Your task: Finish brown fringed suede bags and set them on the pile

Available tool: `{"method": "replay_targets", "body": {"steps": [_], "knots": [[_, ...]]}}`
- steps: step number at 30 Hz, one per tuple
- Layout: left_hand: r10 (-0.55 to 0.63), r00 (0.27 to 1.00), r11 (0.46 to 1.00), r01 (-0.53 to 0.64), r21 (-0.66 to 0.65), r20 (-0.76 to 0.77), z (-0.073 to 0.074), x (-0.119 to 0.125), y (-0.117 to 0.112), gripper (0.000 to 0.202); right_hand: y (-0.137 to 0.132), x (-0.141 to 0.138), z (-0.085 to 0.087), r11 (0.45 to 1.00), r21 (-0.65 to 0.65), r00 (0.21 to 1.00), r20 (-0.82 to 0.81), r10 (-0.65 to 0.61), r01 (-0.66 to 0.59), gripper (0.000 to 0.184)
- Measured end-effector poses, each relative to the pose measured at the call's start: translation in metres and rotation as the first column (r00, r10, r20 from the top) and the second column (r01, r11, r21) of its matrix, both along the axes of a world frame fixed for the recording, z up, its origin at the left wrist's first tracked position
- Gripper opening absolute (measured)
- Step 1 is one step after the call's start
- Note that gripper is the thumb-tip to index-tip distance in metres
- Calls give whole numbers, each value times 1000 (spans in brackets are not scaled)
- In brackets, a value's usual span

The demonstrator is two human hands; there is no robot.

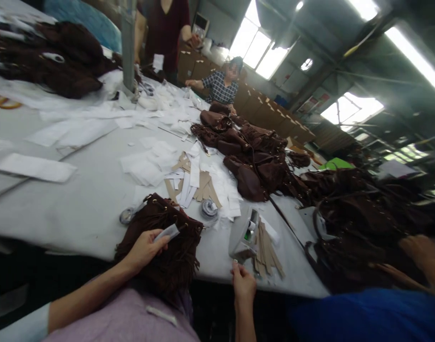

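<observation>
My left hand (146,249) is closed on a pale, partly see-through strip (170,231), held between thumb and fingers. That hand rests over a dark brown fringed bag (180,263) with metal eyelets, which lies at the table's front edge against my lap. Beside the bag, my right hand (245,285) pinches a tiny pale bit that looks like tape (235,261) at its fingertips. Just above those fingers stands a grey tape dispenser (241,237) with a green part inside.
Tan cardboard strips (263,251) lie right of the dispenser. Clear rolls (208,209), white paper sheets (146,164) and a pile of brown bags (253,166) cover the table. A metal post (128,47) rises at the back. At right, a co-worker's blurred hand (422,251) is close by.
</observation>
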State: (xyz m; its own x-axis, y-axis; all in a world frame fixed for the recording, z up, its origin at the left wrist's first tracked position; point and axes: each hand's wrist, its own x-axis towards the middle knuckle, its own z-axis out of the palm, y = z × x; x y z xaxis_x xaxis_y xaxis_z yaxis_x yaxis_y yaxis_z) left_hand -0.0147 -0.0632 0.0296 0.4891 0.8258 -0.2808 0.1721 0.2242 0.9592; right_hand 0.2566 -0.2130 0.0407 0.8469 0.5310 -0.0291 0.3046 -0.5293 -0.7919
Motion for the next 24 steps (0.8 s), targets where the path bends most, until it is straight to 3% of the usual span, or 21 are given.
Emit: {"method": "replay_targets", "body": {"steps": [3, 5, 7, 9, 12, 19, 24], "knots": [[7, 999, 998, -5, 56, -35, 5, 1, 1, 36, 22, -48, 2, 975, 39, 960, -172, 220, -217, 50], [26, 998, 996, -20, 91, -57, 7, 1, 2, 35, 42, -81, 8, 918, 133, 870, -292, 397, -374, 44], [50, 997, 990, -42, 132, -53, 8, 1, 1, 33, 62, -106, 15, 861, 217, 779, -366, 509, -460, 38], [63, 998, 984, -57, 170, -30, 9, 1, -2, 31, 80, -122, 20, 833, 238, 738, -388, 553, -499, 36], [60, 998, 975, -57, 214, -8, 9, -1, -4, 30, 97, -131, 17, 820, 200, 732, -373, 569, -536, 38], [53, 998, 954, -45, 298, -20, 8, -2, -6, 24, 105, -130, 0, 863, 120, 783, -376, 496, -490, 45], [70, 997, 976, -71, 208, 10, 13, -2, -3, 26, 106, -136, 3, 916, 103, 819, -418, 393, -387, 45]]}}
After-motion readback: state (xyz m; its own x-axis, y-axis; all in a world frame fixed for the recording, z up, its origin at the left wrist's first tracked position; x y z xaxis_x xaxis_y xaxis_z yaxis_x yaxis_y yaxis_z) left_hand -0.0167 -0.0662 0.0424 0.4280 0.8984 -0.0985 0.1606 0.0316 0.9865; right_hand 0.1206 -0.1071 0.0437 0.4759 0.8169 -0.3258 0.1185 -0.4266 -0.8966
